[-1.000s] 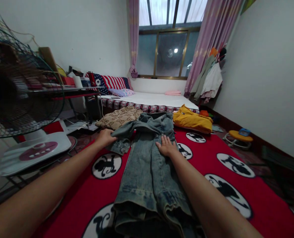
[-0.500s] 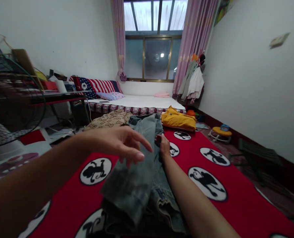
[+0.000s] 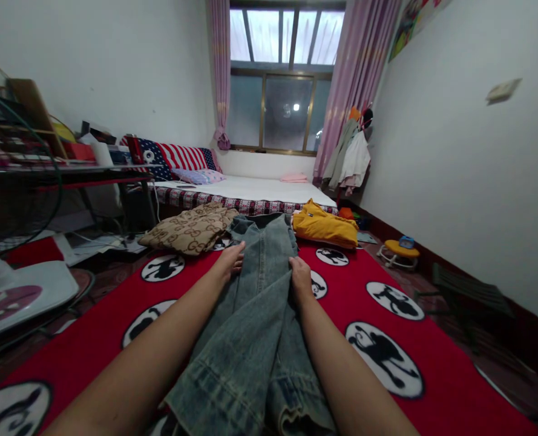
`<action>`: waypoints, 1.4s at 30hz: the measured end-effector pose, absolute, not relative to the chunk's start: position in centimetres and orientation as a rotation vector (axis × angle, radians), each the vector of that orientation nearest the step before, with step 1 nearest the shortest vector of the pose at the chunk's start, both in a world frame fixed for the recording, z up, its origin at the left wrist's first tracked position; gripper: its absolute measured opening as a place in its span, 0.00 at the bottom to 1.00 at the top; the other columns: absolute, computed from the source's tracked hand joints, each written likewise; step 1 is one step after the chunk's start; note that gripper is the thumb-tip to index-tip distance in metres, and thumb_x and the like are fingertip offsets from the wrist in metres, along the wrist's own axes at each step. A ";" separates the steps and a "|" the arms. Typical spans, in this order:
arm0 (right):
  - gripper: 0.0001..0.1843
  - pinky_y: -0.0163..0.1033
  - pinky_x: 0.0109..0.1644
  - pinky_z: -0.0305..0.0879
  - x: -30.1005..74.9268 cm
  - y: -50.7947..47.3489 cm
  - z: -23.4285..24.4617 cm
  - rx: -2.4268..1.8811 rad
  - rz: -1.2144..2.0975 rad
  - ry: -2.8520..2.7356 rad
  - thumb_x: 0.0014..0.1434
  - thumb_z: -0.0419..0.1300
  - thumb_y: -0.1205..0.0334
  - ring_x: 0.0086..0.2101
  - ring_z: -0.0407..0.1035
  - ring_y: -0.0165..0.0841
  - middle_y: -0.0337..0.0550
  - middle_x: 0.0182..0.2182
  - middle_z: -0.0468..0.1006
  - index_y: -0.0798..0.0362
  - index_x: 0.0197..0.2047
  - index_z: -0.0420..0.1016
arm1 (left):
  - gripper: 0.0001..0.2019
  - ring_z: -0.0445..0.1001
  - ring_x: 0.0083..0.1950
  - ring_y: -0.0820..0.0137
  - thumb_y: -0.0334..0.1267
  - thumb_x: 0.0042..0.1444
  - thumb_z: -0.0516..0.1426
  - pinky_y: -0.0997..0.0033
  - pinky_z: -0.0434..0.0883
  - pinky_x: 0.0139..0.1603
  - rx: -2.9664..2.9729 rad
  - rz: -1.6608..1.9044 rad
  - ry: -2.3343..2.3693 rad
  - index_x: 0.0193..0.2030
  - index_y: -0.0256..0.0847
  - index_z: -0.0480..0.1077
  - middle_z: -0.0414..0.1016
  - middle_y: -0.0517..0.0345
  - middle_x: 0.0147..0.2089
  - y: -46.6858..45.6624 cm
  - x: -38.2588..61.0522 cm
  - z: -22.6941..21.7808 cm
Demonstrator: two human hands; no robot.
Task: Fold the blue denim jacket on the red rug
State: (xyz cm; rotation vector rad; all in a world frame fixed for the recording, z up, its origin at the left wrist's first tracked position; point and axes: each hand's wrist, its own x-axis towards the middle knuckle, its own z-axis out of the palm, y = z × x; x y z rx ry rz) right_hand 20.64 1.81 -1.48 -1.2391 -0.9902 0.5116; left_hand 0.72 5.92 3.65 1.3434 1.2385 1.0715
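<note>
Left hand (image 3: 230, 259) and right hand (image 3: 299, 277), apart, rest flat on the faded blue denim jacket (image 3: 255, 327) lying on the red patterned blanket (image 3: 364, 315).

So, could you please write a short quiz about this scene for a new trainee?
1. True or false: both hands lie flat on the denim jacket.
2. Which garment lies to the right of the jacket's far end? A) yellow garment B) green towel C) black coat
3. Fill in: the jacket is spread on a ____ blanket with black-and-white round figures.

Key:
1. True. The left hand and right hand press on it with open palms.
2. A, the yellow garment; the brown patterned garment is on the left.
3. Red: the red blanket.
</note>
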 end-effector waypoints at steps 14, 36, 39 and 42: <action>0.32 0.44 0.47 0.72 22.8 1.8 -2.0 -1.129 0.755 -0.882 0.51 0.53 0.46 0.45 0.75 0.40 0.50 0.48 0.78 0.55 0.54 0.68 | 0.24 0.73 0.32 0.71 0.52 0.45 0.63 0.78 0.64 0.25 1.443 1.153 1.053 0.44 0.37 0.74 0.78 0.52 0.38 4.5 2.0 1.6; 0.30 0.45 0.51 0.67 22.4 12.4 8.4 -1.539 0.177 -1.489 0.45 0.64 0.60 0.42 0.73 0.42 0.49 0.42 0.80 0.58 0.53 0.73 | 0.03 0.73 0.49 0.66 0.29 0.50 0.55 0.73 0.71 0.34 1.921 1.693 0.959 0.31 0.41 0.66 0.72 0.51 0.51 3.7 1.0 0.9; 0.15 0.44 0.51 0.66 22.3 15.2 10.4 -1.532 0.113 -1.522 0.46 0.59 0.67 0.41 0.73 0.40 0.45 0.34 0.81 0.57 0.39 0.81 | 0.02 0.73 0.49 0.64 0.33 0.54 0.55 0.72 0.71 0.35 1.755 1.756 1.097 0.32 0.40 0.67 0.73 0.49 0.49 4.7 0.9 0.6; 0.19 0.44 0.54 0.63 22.2 17.3 10.5 -1.503 0.022 -1.410 0.52 0.54 0.66 0.44 0.72 0.39 0.47 0.40 0.81 0.58 0.44 0.80 | 0.08 0.75 0.44 0.65 0.42 0.58 0.55 0.69 0.71 0.41 1.607 1.690 1.172 0.35 0.39 0.69 0.76 0.50 0.42 5.7 0.7 0.1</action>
